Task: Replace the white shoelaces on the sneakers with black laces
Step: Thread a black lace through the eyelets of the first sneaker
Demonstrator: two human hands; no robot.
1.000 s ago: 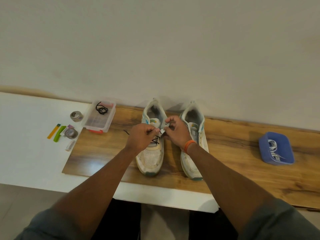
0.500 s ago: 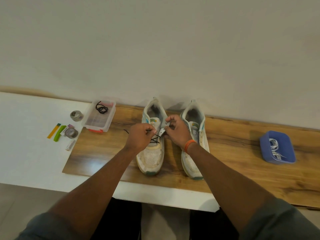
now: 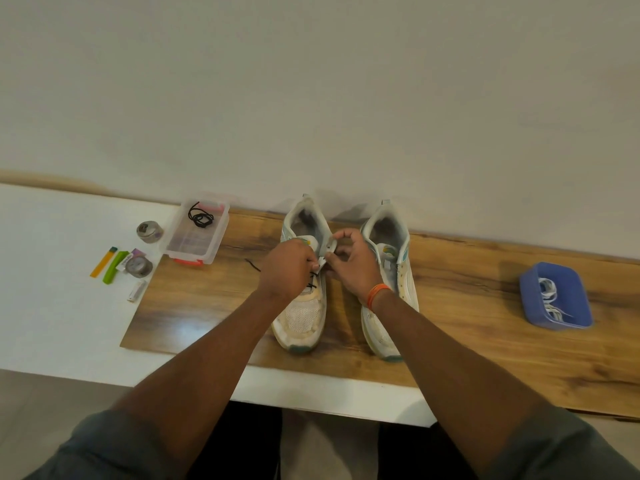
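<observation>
Two white sneakers stand side by side on the wooden board point(image 3: 207, 306), toes toward me. Over the left sneaker point(image 3: 301, 317) my left hand point(image 3: 287, 270) pinches the black lace point(image 3: 311, 284), which crosses the lower eyelets; a loose lace end point(image 3: 252, 265) trails left on the board. My right hand point(image 3: 355, 263) pinches the eyelet flap on that shoe's right side. The right sneaker point(image 3: 391, 258) has no lace that I can see. A spare black lace point(image 3: 200, 216) lies coiled in a clear plastic box point(image 3: 197, 233). White laces point(image 3: 550, 299) sit in a blue tub point(image 3: 554, 296).
On the white table point(image 3: 52, 289) left of the board lie two tape rolls point(image 3: 149, 232), a yellow and a green marker point(image 3: 112, 266) and a small white piece. The wall rises right behind the shoes. My knees are under the table's front edge.
My hands have stayed on the left sneaker's eyelets, shifting only slightly; the view has drifted a little.
</observation>
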